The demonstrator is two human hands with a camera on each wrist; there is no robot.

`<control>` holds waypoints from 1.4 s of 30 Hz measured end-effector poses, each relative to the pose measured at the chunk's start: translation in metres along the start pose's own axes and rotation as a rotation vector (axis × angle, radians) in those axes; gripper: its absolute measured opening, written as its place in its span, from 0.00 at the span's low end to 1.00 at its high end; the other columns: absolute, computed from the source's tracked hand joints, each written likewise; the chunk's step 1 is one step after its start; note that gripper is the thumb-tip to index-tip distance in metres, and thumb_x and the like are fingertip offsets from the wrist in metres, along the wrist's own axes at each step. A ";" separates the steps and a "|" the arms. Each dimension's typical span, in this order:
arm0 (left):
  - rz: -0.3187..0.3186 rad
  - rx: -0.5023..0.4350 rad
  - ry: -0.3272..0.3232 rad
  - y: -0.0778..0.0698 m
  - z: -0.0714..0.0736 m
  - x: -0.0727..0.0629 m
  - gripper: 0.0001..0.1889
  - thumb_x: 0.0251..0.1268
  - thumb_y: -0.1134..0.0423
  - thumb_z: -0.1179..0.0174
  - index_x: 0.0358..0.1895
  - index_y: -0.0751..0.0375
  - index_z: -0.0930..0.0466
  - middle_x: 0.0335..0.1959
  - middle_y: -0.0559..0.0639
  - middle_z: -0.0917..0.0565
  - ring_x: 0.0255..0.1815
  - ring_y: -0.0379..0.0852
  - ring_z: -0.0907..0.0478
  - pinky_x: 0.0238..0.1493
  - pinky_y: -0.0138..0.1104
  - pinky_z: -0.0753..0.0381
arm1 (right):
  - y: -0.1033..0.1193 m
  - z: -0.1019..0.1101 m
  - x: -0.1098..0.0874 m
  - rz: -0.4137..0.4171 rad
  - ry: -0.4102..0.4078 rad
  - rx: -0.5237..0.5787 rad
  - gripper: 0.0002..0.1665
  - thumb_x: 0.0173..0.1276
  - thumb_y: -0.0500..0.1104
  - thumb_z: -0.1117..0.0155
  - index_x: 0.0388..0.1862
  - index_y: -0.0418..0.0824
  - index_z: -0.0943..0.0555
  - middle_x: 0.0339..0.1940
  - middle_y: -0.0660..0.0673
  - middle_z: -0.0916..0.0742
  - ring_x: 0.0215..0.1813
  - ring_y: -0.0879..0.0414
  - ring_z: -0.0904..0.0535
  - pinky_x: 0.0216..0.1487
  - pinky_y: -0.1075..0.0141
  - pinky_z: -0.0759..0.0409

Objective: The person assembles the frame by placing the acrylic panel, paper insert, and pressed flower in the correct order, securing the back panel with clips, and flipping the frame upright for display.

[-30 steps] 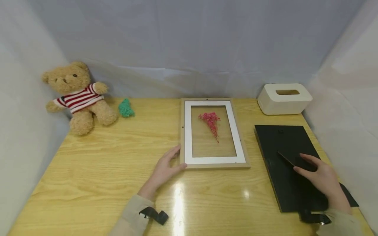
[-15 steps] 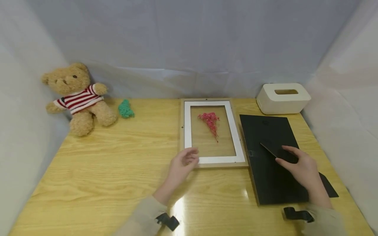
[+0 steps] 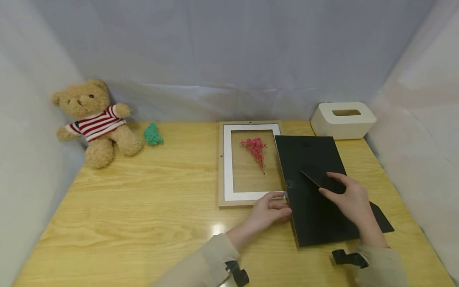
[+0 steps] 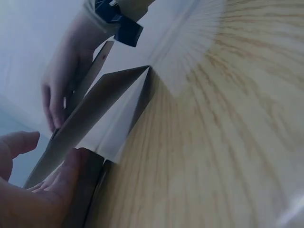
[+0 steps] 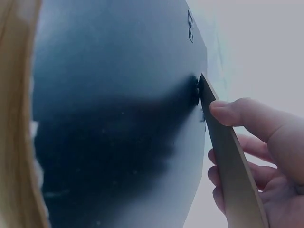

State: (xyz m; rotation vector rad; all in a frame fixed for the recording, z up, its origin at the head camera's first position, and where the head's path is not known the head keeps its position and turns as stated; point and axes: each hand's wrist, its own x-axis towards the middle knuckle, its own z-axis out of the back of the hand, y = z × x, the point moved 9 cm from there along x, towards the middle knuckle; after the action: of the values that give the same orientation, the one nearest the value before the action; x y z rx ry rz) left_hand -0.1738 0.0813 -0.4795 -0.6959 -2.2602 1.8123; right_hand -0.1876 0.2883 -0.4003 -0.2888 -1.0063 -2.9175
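Observation:
In the head view, a black picture-frame backing board overlaps the right side of a light wood picture frame. My right hand pinches the board's fold-out stand between thumb and fingers, and the board slants above the table in the left wrist view. Against the board's left edge, near the frame's lower right corner, is my left hand, its fingers loosely bent. Inside the frame are a white mat and a spray of pink dried flowers. The board hides the frame's right side.
A teddy bear in a striped sweater leans at the back left, beside a small green clump. A cream tissue box stands at the back right, beyond the board. Pale cloth walls bound the table.
My right hand has brought the backing board leftward, over the frame's right side. My left hand has left the frame's left edge and moved right to the board's edge.

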 end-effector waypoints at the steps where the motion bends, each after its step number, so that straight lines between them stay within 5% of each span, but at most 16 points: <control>1: 0.001 -0.028 -0.007 0.001 -0.002 0.000 0.27 0.61 0.74 0.39 0.64 0.71 0.34 0.44 0.66 0.17 0.42 0.56 0.17 0.43 0.42 0.17 | 0.002 -0.001 0.001 0.001 -0.001 0.004 0.32 0.59 0.46 0.28 0.59 0.32 0.25 0.57 0.28 0.22 0.58 0.31 0.29 0.52 0.37 0.30; 8: 0.012 -0.128 -0.028 0.004 -0.007 0.000 0.27 0.63 0.76 0.41 0.65 0.66 0.36 0.44 0.66 0.17 0.41 0.56 0.17 0.36 0.44 0.15 | 0.014 -0.011 0.006 0.011 0.014 0.032 0.32 0.60 0.46 0.29 0.60 0.33 0.25 0.57 0.30 0.21 0.59 0.32 0.29 0.55 0.38 0.30; 17: 0.061 -0.245 -0.092 -0.001 0.009 0.001 0.30 0.61 0.78 0.41 0.67 0.64 0.36 0.40 0.67 0.17 0.34 0.52 0.16 0.33 0.41 0.15 | 0.031 -0.013 0.010 0.111 0.029 0.044 0.34 0.58 0.44 0.26 0.61 0.33 0.26 0.60 0.32 0.23 0.62 0.34 0.31 0.58 0.39 0.33; 22: 0.079 -0.250 -0.091 -0.008 0.026 0.003 0.36 0.62 0.76 0.41 0.72 0.63 0.44 0.43 0.64 0.17 0.34 0.46 0.17 0.32 0.35 0.16 | 0.041 -0.004 0.005 0.190 0.083 0.008 0.37 0.67 0.47 0.36 0.67 0.28 0.34 0.66 0.27 0.30 0.65 0.30 0.37 0.61 0.37 0.38; 25: 0.085 -0.240 -0.103 -0.015 0.039 0.002 0.38 0.62 0.75 0.41 0.74 0.63 0.48 0.42 0.61 0.18 0.34 0.43 0.18 0.32 0.32 0.16 | 0.033 0.008 0.002 0.155 0.080 0.008 0.36 0.74 0.47 0.45 0.70 0.25 0.41 0.68 0.24 0.35 0.67 0.27 0.40 0.61 0.36 0.39; 28: 0.080 -0.248 -0.108 -0.024 0.051 0.001 0.39 0.63 0.75 0.42 0.75 0.62 0.51 0.41 0.60 0.20 0.31 0.41 0.19 0.31 0.30 0.16 | 0.015 0.013 0.002 0.030 0.119 0.021 0.39 0.76 0.52 0.51 0.71 0.24 0.45 0.68 0.22 0.37 0.65 0.26 0.39 0.60 0.35 0.38; 33: 0.067 -0.251 -0.094 -0.036 0.066 -0.001 0.39 0.63 0.77 0.44 0.75 0.64 0.53 0.37 0.55 0.20 0.27 0.39 0.21 0.28 0.29 0.17 | -0.011 -0.007 -0.004 -0.222 0.334 0.226 0.46 0.75 0.62 0.59 0.73 0.27 0.48 0.70 0.24 0.39 0.66 0.29 0.38 0.61 0.38 0.35; 35: 0.067 -0.250 -0.090 -0.039 0.071 -0.001 0.38 0.63 0.78 0.45 0.74 0.65 0.52 0.34 0.52 0.19 0.26 0.38 0.20 0.27 0.29 0.17 | -0.014 -0.015 -0.006 -0.277 0.376 0.355 0.46 0.74 0.63 0.58 0.74 0.28 0.48 0.70 0.26 0.38 0.65 0.36 0.34 0.61 0.47 0.30; 39: 0.080 -0.239 -0.109 -0.040 0.082 -0.003 0.36 0.64 0.79 0.46 0.74 0.66 0.50 0.32 0.50 0.18 0.25 0.38 0.20 0.26 0.28 0.18 | -0.013 -0.024 -0.004 -0.328 0.323 0.644 0.43 0.74 0.56 0.50 0.73 0.27 0.47 0.58 0.41 0.23 0.51 0.57 0.21 0.48 0.66 0.20; 42: 0.091 -0.209 -0.132 -0.043 0.091 -0.003 0.36 0.64 0.78 0.46 0.73 0.67 0.51 0.32 0.50 0.18 0.25 0.37 0.20 0.26 0.27 0.18 | -0.010 -0.029 0.002 -0.338 0.189 0.841 0.41 0.71 0.47 0.42 0.71 0.24 0.44 0.44 0.57 0.17 0.42 0.66 0.19 0.41 0.72 0.19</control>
State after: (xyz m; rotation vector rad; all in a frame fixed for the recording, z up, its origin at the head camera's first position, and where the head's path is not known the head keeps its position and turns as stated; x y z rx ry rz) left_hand -0.2192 -0.0067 -0.4609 -0.7449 -2.5721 1.7234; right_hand -0.1948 0.2787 -0.4286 0.2098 -2.2506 -2.3711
